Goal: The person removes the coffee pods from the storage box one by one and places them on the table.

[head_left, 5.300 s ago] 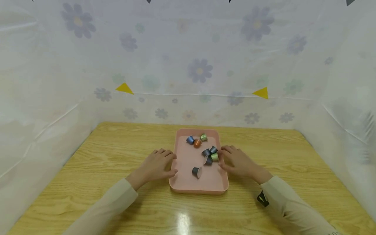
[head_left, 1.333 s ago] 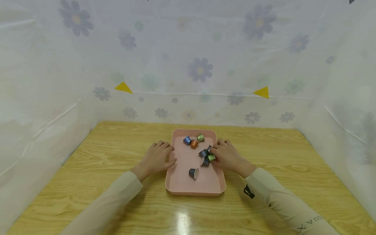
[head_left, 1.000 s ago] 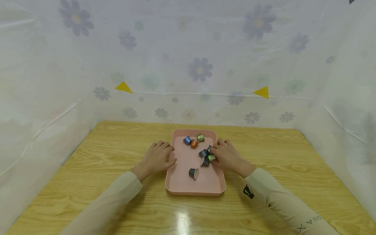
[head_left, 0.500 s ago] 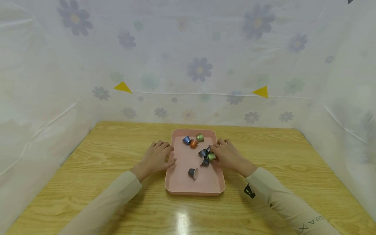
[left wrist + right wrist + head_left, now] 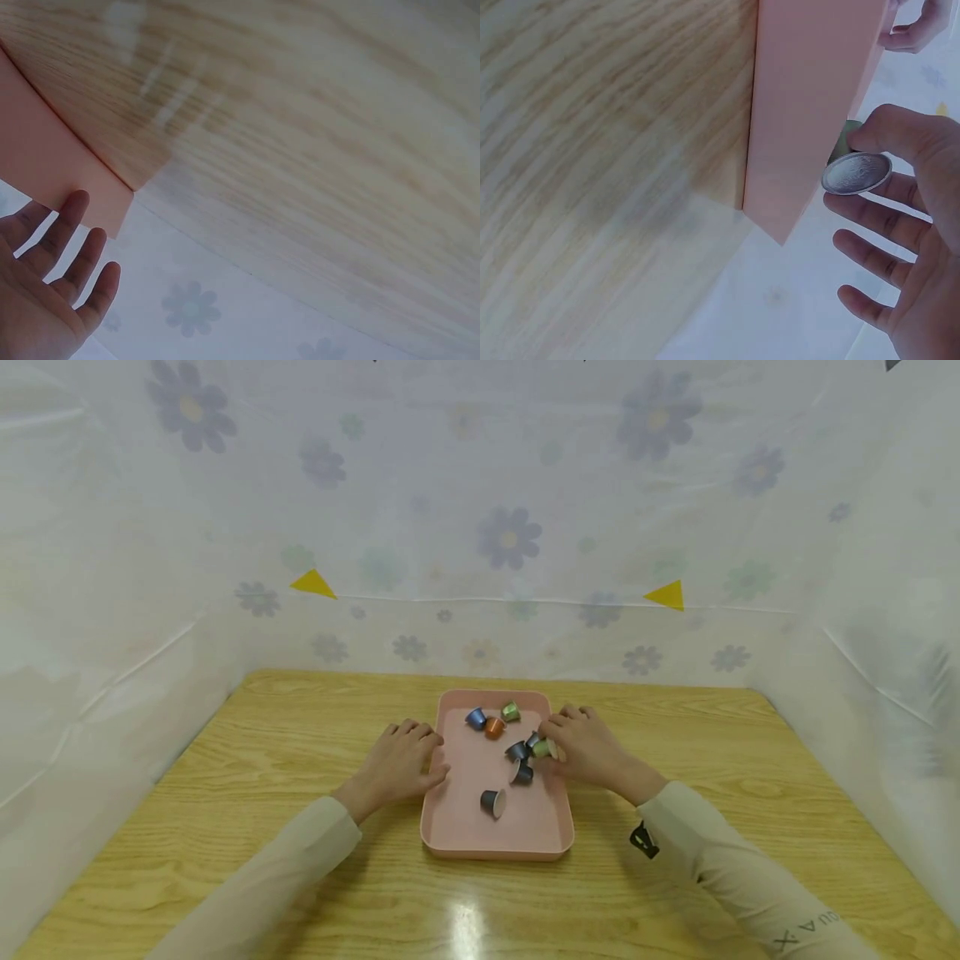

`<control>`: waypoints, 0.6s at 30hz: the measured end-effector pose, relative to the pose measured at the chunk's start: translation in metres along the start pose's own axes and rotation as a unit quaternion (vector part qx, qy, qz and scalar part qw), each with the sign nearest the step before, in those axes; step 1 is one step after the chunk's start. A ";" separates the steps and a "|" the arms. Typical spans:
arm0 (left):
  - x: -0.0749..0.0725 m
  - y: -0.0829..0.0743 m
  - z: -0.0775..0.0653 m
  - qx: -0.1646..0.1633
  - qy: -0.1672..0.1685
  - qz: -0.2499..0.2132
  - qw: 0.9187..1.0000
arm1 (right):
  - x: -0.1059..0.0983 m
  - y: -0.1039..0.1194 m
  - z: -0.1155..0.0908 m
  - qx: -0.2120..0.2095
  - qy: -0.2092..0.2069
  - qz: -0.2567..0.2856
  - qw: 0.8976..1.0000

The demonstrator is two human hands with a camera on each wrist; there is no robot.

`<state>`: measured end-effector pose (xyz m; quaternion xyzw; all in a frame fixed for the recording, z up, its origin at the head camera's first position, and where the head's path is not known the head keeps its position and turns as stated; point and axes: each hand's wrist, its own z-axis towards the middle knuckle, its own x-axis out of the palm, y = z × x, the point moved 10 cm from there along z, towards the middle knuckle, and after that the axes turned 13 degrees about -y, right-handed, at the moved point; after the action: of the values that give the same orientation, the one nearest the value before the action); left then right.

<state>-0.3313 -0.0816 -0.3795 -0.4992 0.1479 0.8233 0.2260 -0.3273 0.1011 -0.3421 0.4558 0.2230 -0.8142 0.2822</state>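
Note:
My right hand (image 5: 588, 747) pinches a green coffee capsule (image 5: 544, 749) between thumb and index finger at the right rim of a pink tray (image 5: 495, 855). In the right wrist view, the capsule's silver lid (image 5: 857, 174) faces the camera and the other fingers spread apart. Right beside it in the tray lie a grey-blue capsule (image 5: 532, 741), a dark blue one (image 5: 517, 751) and a black one (image 5: 522, 772). At the tray's left rim, my left hand (image 5: 397, 768) has relaxed fingers; in the left wrist view a fingertip (image 5: 75, 201) touches the outer wall.
At the tray's far end lie a blue capsule (image 5: 476, 718), an orange capsule (image 5: 494, 727) and another green capsule (image 5: 511, 712). Nearer the front is a dark capsule (image 5: 492, 802) on its side. The wooden table (image 5: 315, 718) meets a flowered white curtain (image 5: 420, 543) behind.
The right hand has reached over the tray's right rim, taken a green capsule and lifted it slightly back and right, away from the black one. The left hand stays at the left rim.

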 end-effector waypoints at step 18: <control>-0.001 0.000 0.000 0.008 -0.007 0.001 1.000 | -0.020 -0.018 -0.001 -0.018 -0.057 -0.007 0.998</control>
<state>-0.3308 -0.0816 -0.3784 -0.4916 0.1530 0.8258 0.2304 -0.3303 0.1202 -0.3230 0.4018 0.2246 -0.8368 0.2965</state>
